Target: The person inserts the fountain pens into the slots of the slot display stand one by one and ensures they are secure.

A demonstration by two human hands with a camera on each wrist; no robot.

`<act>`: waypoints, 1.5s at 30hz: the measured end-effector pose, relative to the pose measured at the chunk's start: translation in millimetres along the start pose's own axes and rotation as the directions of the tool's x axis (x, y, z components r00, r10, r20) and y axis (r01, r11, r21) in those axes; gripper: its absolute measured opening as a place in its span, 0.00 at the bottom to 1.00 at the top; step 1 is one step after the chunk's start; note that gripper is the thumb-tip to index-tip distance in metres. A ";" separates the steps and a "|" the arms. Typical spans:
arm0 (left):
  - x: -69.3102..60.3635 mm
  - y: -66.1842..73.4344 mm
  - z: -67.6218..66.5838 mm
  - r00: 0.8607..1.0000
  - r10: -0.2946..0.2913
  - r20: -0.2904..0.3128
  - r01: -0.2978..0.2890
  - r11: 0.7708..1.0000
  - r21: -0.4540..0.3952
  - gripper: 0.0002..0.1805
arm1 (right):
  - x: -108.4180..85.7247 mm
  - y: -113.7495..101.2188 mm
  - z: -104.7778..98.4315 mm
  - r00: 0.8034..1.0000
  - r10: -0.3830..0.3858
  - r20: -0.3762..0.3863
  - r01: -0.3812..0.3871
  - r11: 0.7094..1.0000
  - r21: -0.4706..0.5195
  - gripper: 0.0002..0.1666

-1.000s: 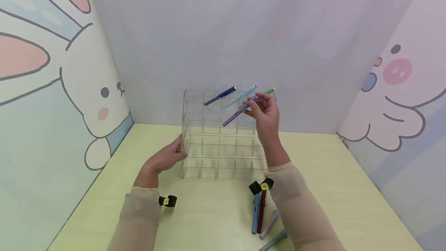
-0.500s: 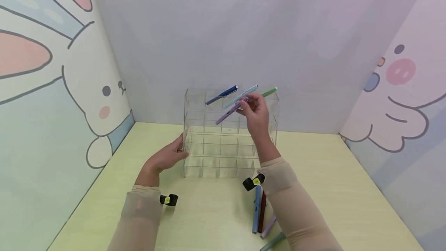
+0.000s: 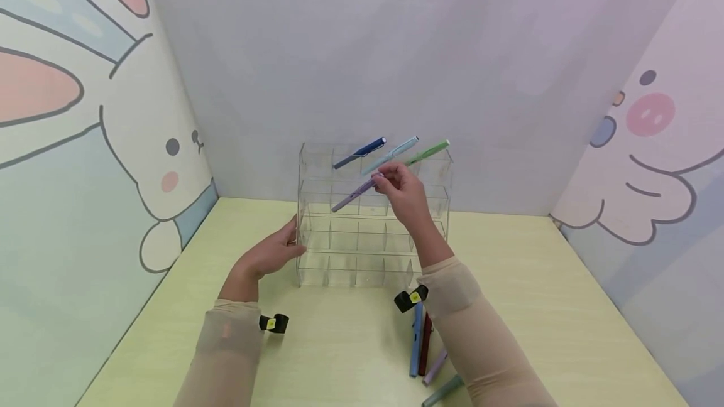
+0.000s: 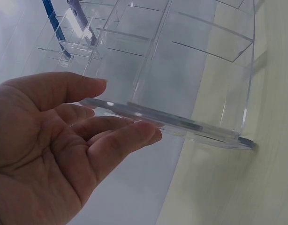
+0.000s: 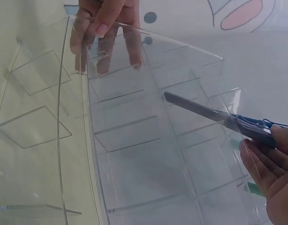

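My left hand (image 3: pixel 271 256) grips the left side panel of a clear acrylic tiered rack (image 3: pixel 370 278); in the left wrist view the thumb lies on one face and the fingers on the other. My right hand (image 3: pixel 403 195) pinches a purple capped pen (image 3: pixel 355 194) near its upper end. The pen slants down to the left, in front of the second tier from the top. In the right wrist view the pen (image 5: pixel 195 107) appears over the rack's dividers; contact cannot be told. A dark blue pen (image 3: pixel 359 153), a light blue pen (image 3: pixel 391 155) and a green pen (image 3: pixel 428 152) lean in the top tier.
On the yellow table (image 3: pixel 334 344), below the right forearm, lie a blue pen (image 3: pixel 415 341), a dark red pen (image 3: pixel 425 347), a lilac pen (image 3: pixel 435 368) and a grey-green pen (image 3: pixel 443 390), partly covered by the sleeve. A grey wall stands behind the rack.
My right hand has moved left and slightly down with the purple pen, uncovering more of the green pen. My left hand keeps its hold on the rack.
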State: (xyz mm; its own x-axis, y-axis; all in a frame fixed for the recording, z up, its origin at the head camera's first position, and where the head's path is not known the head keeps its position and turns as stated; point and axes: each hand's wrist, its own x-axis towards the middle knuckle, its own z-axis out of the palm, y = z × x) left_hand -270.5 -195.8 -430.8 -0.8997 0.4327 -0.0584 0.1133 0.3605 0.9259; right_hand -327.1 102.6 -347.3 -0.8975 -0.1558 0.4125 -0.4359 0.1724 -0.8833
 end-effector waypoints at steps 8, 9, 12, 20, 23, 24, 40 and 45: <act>1.3 -1.6 -0.7 1.000 -0.005 -0.002 0.005 1.000 0.007 0.45 | 1.2 -2.7 -2.3 0.999 0.023 0.046 -0.021 0.998 -0.060 0.18; 1.5 -2.0 -0.8 1.000 -0.001 -0.001 0.001 1.000 0.008 0.45 | 1.4 -2.3 -2.6 0.999 0.020 0.049 -0.017 0.998 -0.060 0.18; 1.9 -2.9 -1.1 1.000 0.004 -0.001 -0.004 1.000 0.005 0.45 | 0.8 -2.6 -2.8 0.999 0.011 0.053 -0.007 0.998 -0.069 0.20; 0.6 -2.1 -0.9 1.000 -0.004 0.002 0.004 1.000 0.005 0.46 | -2.5 -4.7 -2.9 0.999 -0.003 0.052 0.011 0.988 -0.155 0.20; 0.9 -1.5 -1.1 1.000 0.000 -0.001 0.000 1.000 0.007 0.46 | -1.9 -4.5 -3.1 0.999 -0.011 0.051 0.019 0.988 -0.152 0.19; 1.1 -1.4 -1.2 1.000 -0.001 -0.003 0.001 1.000 0.007 0.46 | -1.4 -4.2 -3.3 0.999 -0.013 0.050 0.020 0.989 -0.149 0.20; -1.0 1.1 -1.0 1.000 -0.002 -0.006 0.002 1.000 0.027 0.45 | -30.3 -24.7 -33.9 0.994 -0.111 -0.018 0.110 0.992 -0.064 0.21; -0.5 0.3 -0.4 1.000 0.004 -0.004 -0.004 1.000 0.023 0.45 | -42.6 -5.4 -51.1 0.988 -0.143 -0.066 0.141 0.990 -0.031 0.19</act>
State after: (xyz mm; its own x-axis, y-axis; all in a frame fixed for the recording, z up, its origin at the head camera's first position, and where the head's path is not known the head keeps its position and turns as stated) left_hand -270.2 -196.3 -430.3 -0.9008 0.4310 -0.0528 0.1266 0.3771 0.9175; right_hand -289.9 158.1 -348.7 -0.8284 -0.1143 0.5483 -0.5601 0.1791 -0.8089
